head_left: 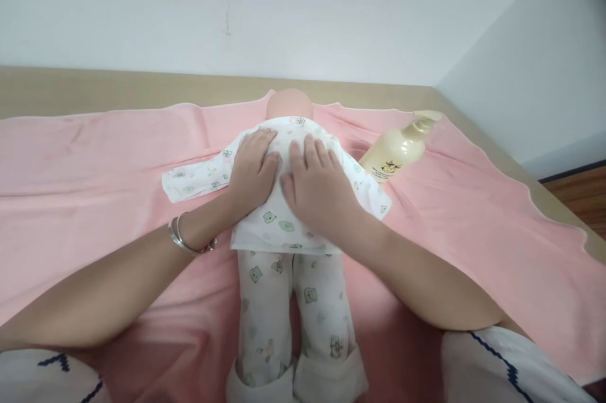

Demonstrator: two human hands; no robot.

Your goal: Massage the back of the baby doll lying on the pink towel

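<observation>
A baby doll (290, 104) lies face down, its head toward the wall. It wears a white printed top (284, 226) and matching trousers (267, 308) with turned-up cuffs. My left hand (253, 169) rests flat on the left side of the doll's upper back. On the right side of the back lies my right hand (322, 185), palm down with fingers spread. Neither hand holds anything. The doll's face and hands are hidden. A pale yellow pump bottle (395, 150) lies tilted beside the doll's right-hand sleeve.
Under the doll a wrinkled pink blanket (104, 169) covers most of the wooden table (85, 88). A white wall (331, 11) rises behind the table's far edge, and another stands on the right.
</observation>
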